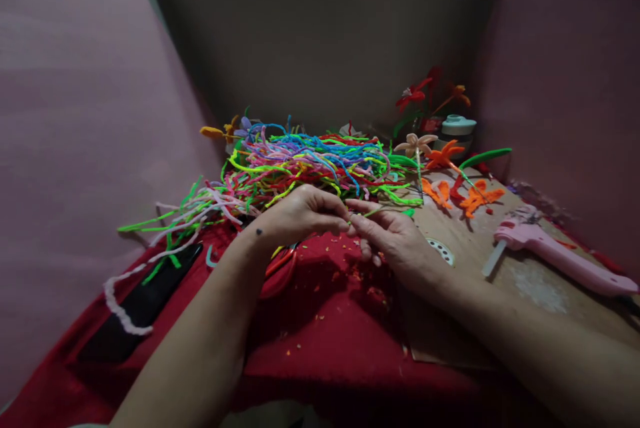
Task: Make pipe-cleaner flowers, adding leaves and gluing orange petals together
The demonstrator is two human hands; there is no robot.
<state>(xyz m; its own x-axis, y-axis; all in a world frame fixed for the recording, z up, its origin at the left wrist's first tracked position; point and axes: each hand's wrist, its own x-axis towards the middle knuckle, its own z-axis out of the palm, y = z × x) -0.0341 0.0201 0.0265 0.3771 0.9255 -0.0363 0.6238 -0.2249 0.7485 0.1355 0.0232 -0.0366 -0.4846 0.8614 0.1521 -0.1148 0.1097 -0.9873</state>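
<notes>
Above the red cloth, my left hand (317, 211) and my right hand (395, 238) meet at the fingertips. Both are closed in a pinch on a thin green stem (373, 212), which runs across the fingers of my right hand. Where the fingertips touch, the stem's end is mostly hidden. Just behind my hands lies a big heap of colourful pipe cleaners (310, 161). To the right are orange pipe-cleaner flowers (481, 199) and a pale flower (416, 145) on a stem.
A pink hot glue gun (560, 251) rests on a brown board (445, 321) at right. A black phone (145, 305) lies at left under white pipe cleaners (120, 308). Orange-handled scissors (281, 261) sit below my left wrist. Fluff bits dot the red cloth (320, 341). A lidded jar (457, 127) stands behind.
</notes>
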